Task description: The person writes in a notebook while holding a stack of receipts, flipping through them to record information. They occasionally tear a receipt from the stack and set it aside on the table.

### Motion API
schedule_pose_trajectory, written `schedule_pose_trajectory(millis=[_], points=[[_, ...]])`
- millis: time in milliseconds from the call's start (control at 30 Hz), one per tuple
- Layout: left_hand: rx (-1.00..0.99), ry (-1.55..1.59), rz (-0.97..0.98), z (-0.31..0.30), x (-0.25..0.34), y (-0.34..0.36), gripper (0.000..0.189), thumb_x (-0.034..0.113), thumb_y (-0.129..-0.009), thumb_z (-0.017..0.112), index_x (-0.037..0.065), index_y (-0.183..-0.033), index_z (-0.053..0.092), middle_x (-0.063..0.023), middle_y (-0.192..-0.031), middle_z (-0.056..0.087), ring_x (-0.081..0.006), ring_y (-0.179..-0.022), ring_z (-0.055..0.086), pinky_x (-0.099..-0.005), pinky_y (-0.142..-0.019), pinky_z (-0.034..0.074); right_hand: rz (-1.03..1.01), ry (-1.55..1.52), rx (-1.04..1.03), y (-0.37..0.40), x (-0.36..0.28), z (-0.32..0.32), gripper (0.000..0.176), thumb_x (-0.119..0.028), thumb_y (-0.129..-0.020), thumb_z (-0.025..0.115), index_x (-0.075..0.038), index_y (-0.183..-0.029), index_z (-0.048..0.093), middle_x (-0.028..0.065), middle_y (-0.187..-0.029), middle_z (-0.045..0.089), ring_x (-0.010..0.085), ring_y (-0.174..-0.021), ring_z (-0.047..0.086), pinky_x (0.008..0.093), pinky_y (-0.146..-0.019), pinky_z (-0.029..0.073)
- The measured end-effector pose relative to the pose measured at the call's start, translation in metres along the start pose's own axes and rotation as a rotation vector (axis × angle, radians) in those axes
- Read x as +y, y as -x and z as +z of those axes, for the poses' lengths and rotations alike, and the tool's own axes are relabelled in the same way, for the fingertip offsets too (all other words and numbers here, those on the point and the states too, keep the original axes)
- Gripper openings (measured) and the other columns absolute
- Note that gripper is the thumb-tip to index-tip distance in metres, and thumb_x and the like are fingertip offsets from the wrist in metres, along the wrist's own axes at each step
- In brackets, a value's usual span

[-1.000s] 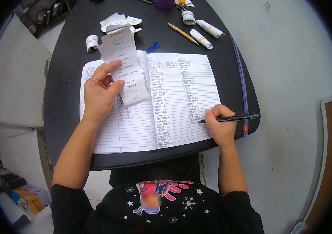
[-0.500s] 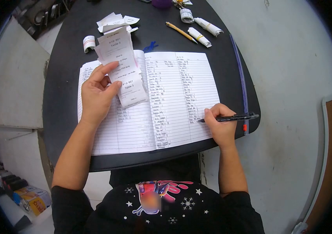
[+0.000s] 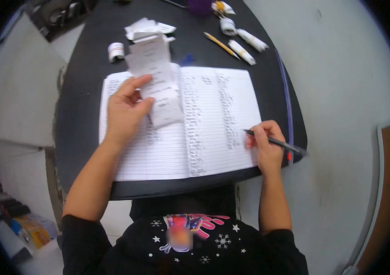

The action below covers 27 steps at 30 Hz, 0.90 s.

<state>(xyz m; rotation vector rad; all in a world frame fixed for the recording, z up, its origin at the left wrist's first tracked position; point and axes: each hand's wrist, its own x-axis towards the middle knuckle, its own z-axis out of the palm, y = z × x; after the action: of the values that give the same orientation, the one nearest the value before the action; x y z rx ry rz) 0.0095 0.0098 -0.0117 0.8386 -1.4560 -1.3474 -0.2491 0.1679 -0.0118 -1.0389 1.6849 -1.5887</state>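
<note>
An open lined notebook (image 3: 213,119) full of handwritten entries lies on the black table (image 3: 85,96). My left hand (image 3: 126,112) rests on the left page and holds up a strip of printed paper receipts (image 3: 156,78). My right hand (image 3: 266,146) sits at the right page's lower edge and grips a black pen (image 3: 275,142), its tip lifted just off the page and pointing left. The picture is blurred by motion.
At the table's far side lie loose receipts (image 3: 146,27), a small paper roll (image 3: 116,51), a yellow pencil (image 3: 221,45), rolled paper slips (image 3: 245,43) and a purple object (image 3: 199,5). Boxes (image 3: 25,229) sit on the floor at lower left. A board (image 3: 387,197) leans at right.
The view shifted and blurred. My right hand turned the pen, raising its tip from the writing line. My left hand kept hold of the receipts.
</note>
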Motion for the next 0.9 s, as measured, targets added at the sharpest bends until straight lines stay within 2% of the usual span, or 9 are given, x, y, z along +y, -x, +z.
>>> schedule_pose_trajectory(millis=[100,133,233,300,400,467,633,733,900], points=[[-0.022,0.008,-0.006,-0.007,-0.001,-0.002,0.043,-0.01,-0.075,0.059,-0.001,-0.117,0.058,-0.0103,-0.122,0.052,-0.0166,-0.1,0.058,-0.0281,-0.088,0.05,-0.024,-0.047,-0.075,-0.012,-0.029,0.02,0.017,-0.017,-0.094,0.051,-0.002,-0.087,0.054,0.0111,-0.074,0.064,0.013,-0.063,0.063,0.0219,-0.056,0.049],[-0.019,0.006,-0.014,-0.008,-0.001,-0.003,0.043,-0.01,-0.075,0.06,-0.001,-0.117,0.058,-0.0098,-0.122,0.051,-0.0167,-0.1,0.059,-0.0277,-0.088,0.05,-0.055,0.065,-0.206,-0.019,-0.037,0.021,0.022,-0.023,-0.097,0.047,-0.003,-0.089,0.054,0.0134,-0.082,0.067,0.015,-0.07,0.066,0.0231,-0.058,0.051],[-0.032,0.051,-0.089,-0.006,0.01,0.0,0.042,-0.009,-0.076,0.06,-0.001,-0.117,0.058,-0.0098,-0.123,0.05,-0.0175,-0.099,0.06,-0.0272,-0.088,0.051,-0.134,0.193,-0.429,-0.046,-0.057,0.049,0.02,-0.021,-0.095,0.05,-0.003,-0.089,0.053,0.0119,-0.081,0.067,0.0149,-0.071,0.065,0.0234,-0.059,0.051],[-0.028,0.118,-0.075,-0.008,0.009,-0.002,0.041,-0.01,-0.077,0.059,-0.003,-0.118,0.056,-0.0109,-0.123,0.049,-0.0183,-0.1,0.061,-0.0271,-0.087,0.052,-0.087,0.26,-0.495,-0.059,-0.067,0.077,0.017,-0.017,-0.087,0.062,-0.004,-0.088,0.05,0.0099,-0.085,0.064,0.0147,-0.071,0.065,0.0242,-0.059,0.05],[-0.022,0.12,-0.092,-0.012,0.01,-0.003,0.041,-0.009,-0.078,0.058,-0.005,-0.118,0.054,-0.0119,-0.123,0.049,-0.0185,-0.1,0.061,-0.027,-0.085,0.053,-0.079,0.34,-0.624,-0.074,-0.064,0.106,0.031,-0.014,-0.077,0.073,-0.006,-0.089,0.046,0.0085,-0.088,0.06,0.0148,-0.07,0.065,0.0252,-0.058,0.05],[-0.014,0.151,-0.098,-0.013,0.01,-0.003,0.04,-0.009,-0.078,0.058,-0.005,-0.118,0.054,-0.012,-0.122,0.05,-0.0185,-0.099,0.061,-0.0269,-0.084,0.053,-0.064,0.307,-0.676,-0.072,-0.064,0.117,0.032,-0.011,-0.075,0.074,-0.006,-0.088,0.045,0.0087,-0.087,0.06,0.0144,-0.068,0.064,0.0239,-0.057,0.05],[0.012,0.126,-0.046,-0.013,0.004,-0.005,0.04,-0.01,-0.078,0.057,-0.006,-0.118,0.054,-0.012,-0.12,0.051,-0.0179,-0.096,0.062,-0.0262,-0.082,0.054,0.011,0.162,-0.663,-0.068,-0.052,0.125,0.034,-0.003,-0.072,0.074,-0.007,-0.087,0.044,0.006,-0.081,0.058,0.0089,-0.063,0.061,0.0196,-0.054,0.048],[0.007,0.088,-0.039,-0.013,-0.001,-0.006,0.04,-0.011,-0.078,0.057,-0.007,-0.118,0.054,-0.0118,-0.12,0.051,-0.0175,-0.096,0.062,-0.0258,-0.081,0.054,0.06,0.175,-0.655,-0.068,-0.051,0.122,0.037,-0.004,-0.072,0.076,-0.008,-0.087,0.043,0.0037,-0.081,0.054,0.0058,-0.064,0.056,0.0169,-0.059,0.046],[0.013,0.008,-0.037,-0.011,-0.002,-0.006,0.041,-0.012,-0.077,0.058,-0.007,-0.117,0.054,-0.0112,-0.118,0.052,-0.0175,-0.097,0.061,-0.0256,-0.081,0.053,0.04,0.13,-0.64,-0.065,-0.047,0.119,0.032,-0.002,-0.071,0.074,-0.006,-0.085,0.045,0.0038,-0.074,0.057,0.0084,-0.063,0.061,0.0199,-0.056,0.048]])
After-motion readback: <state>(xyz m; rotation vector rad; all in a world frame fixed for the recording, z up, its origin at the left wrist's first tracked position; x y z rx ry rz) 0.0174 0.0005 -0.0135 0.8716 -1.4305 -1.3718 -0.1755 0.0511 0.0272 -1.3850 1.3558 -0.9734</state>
